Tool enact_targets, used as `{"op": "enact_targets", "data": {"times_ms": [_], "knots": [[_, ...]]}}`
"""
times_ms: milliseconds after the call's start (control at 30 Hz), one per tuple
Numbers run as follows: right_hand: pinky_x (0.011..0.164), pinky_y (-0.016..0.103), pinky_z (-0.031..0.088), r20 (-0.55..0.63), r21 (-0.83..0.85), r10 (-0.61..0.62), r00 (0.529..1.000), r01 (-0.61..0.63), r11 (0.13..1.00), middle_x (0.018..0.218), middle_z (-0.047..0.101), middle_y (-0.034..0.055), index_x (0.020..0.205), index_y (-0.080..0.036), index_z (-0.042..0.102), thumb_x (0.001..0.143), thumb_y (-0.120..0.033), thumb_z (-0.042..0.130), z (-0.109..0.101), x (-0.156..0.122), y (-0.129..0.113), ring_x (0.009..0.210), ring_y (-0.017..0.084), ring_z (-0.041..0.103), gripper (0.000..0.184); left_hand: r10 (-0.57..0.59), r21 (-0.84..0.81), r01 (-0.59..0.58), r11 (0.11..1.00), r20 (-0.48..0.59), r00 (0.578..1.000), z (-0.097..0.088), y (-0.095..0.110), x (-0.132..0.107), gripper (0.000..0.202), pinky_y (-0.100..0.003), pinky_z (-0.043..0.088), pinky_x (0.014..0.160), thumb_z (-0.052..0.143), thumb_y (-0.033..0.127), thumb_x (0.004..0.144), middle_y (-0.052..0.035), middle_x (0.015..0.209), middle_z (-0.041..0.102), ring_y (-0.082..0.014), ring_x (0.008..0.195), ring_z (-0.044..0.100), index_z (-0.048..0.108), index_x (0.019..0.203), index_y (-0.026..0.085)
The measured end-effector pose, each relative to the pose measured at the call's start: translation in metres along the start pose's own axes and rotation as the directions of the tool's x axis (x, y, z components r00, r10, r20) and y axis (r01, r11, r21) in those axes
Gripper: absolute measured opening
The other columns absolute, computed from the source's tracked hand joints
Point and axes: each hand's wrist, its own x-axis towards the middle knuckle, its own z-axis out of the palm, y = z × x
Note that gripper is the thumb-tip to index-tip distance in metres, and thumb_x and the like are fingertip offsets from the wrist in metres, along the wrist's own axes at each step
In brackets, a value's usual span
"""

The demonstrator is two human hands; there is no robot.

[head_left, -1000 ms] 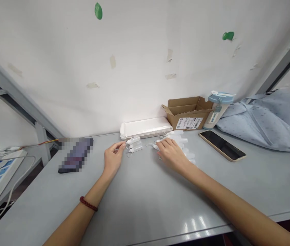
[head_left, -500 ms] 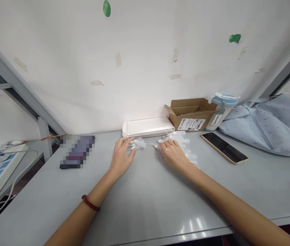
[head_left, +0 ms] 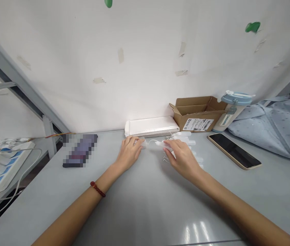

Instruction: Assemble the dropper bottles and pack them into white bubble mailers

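My right hand (head_left: 182,153) pinches a small white translucent tube-like piece (head_left: 161,144) between thumb and forefinger. From that piece a thin curved white strand (head_left: 152,141) reaches left. My left hand (head_left: 131,150) is curled over similar small clear plastic pieces (head_left: 143,143), which show at its fingertips; most of them are covered by the fingers. Beyond and beneath my right hand lies a loose group of such translucent pieces (head_left: 191,142), some with thin hooked ends.
A flat white box (head_left: 152,125) lies against the wall behind my hands. Right of it stand an open cardboard box (head_left: 198,121) and a blue-lidded cup (head_left: 228,114). A phone (head_left: 233,150) and a pale blue cloth bag (head_left: 275,128) lie right; a blurred dark object (head_left: 80,150) lies left.
My right hand has lifted from the group and now pinches one piece nearer the middle. My left hand has closed further over the pieces beside it. The view has shifted slightly.
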Motion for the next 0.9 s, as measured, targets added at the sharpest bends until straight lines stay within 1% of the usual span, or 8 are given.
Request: {"op": "enact_targets", "data": {"times_ms": [100,200,267,400,567,700,833,900], "knots": [[0.071,0.037,0.045,0.005,0.019,-0.015,1.000,0.015,1.000,0.091,0.065,0.0101,0.104,-0.014,0.055,0.090,-0.018,0.042,0.001,-0.001,-0.004,0.085,0.024,0.059,0.020,-0.031,0.012,0.032,0.999,-0.055,0.998,0.002,-0.008,0.008,0.033,-0.039,0.039,0.084,0.043,0.018,0.089,-0.0105,0.107,0.057,-0.0258,0.103,0.044,0.054,0.120,0.019],[0.072,0.038,0.045,0.005,0.031,-0.011,1.000,0.011,0.999,0.092,0.065,0.0101,0.104,-0.014,0.055,0.089,-0.017,0.042,0.001,-0.002,-0.005,0.086,0.024,0.059,0.020,-0.057,0.032,0.061,0.998,-0.113,0.992,0.001,-0.009,0.009,0.035,-0.040,0.039,0.083,0.043,0.021,0.089,-0.0123,0.114,0.055,-0.0276,0.105,0.043,0.052,0.123,0.018],[0.072,0.038,0.046,0.010,0.039,0.007,1.000,-0.008,0.999,0.093,0.066,0.0101,0.105,-0.015,0.055,0.089,-0.017,0.042,0.001,-0.001,-0.004,0.085,0.024,0.059,0.020,-0.021,0.035,0.026,0.999,-0.121,0.992,0.000,-0.007,0.003,0.036,-0.040,0.038,0.084,0.045,0.025,0.089,-0.0129,0.117,0.053,-0.0283,0.107,0.042,0.051,0.124,0.017],[0.071,0.039,0.048,0.042,0.071,0.047,0.998,-0.049,0.996,0.093,0.066,0.0103,0.106,-0.016,0.055,0.089,-0.018,0.043,0.003,-0.002,-0.002,0.086,0.024,0.060,0.021,0.075,0.054,-0.071,0.996,-0.063,0.995,-0.004,-0.003,-0.012,0.034,-0.040,0.038,0.085,0.050,0.030,0.087,-0.0128,0.117,0.053,-0.0289,0.109,0.041,0.054,0.118,0.017],[0.072,0.041,0.049,0.073,0.098,0.041,0.996,-0.048,0.994,0.093,0.067,0.0109,0.105,-0.016,0.056,0.089,-0.019,0.044,0.006,-0.005,-0.001,0.086,0.026,0.062,0.021,-0.067,0.081,0.074,0.994,-0.081,0.994,-0.003,-0.006,-0.016,0.033,-0.041,0.038,0.082,0.052,0.026,0.085,-0.0129,0.116,0.053,-0.0296,0.105,0.041,0.055,0.117,0.018],[0.073,0.042,0.050,0.104,0.122,0.047,0.993,-0.060,0.991,0.094,0.067,0.0109,0.105,-0.015,0.056,0.089,-0.019,0.044,0.006,-0.005,-0.001,0.088,0.026,0.062,0.021,-0.119,0.037,0.123,0.992,-0.091,0.989,-0.006,-0.004,-0.017,0.037,-0.043,0.038,0.084,0.054,0.027,0.082,-0.0131,0.116,0.053,-0.0302,0.105,0.041,0.053,0.119,0.018],[0.072,0.039,0.051,0.116,0.165,0.064,0.991,-0.082,0.983,0.094,0.067,0.0102,0.104,-0.015,0.057,0.089,-0.020,0.045,0.003,-0.005,-0.004,0.087,0.024,0.063,0.020,-0.188,-0.116,0.174,0.978,-0.121,0.975,-0.025,0.008,-0.019,0.034,-0.044,0.038,0.089,0.051,0.024,0.083,-0.0113,0.115,0.055,-0.0279,0.107,0.041,0.055,0.116,0.017],[0.073,0.039,0.051,0.104,0.187,0.067,0.992,-0.085,0.979,0.094,0.067,0.0097,0.104,-0.015,0.057,0.089,-0.021,0.046,0.002,-0.005,-0.006,0.086,0.024,0.063,0.020,-0.233,-0.232,0.212,0.949,-0.068,0.970,-0.038,0.017,-0.020,0.029,-0.043,0.039,0.091,0.048,0.019,0.082,-0.0086,0.110,0.058,-0.0259,0.107,0.042,0.059,0.109,0.018]]}}
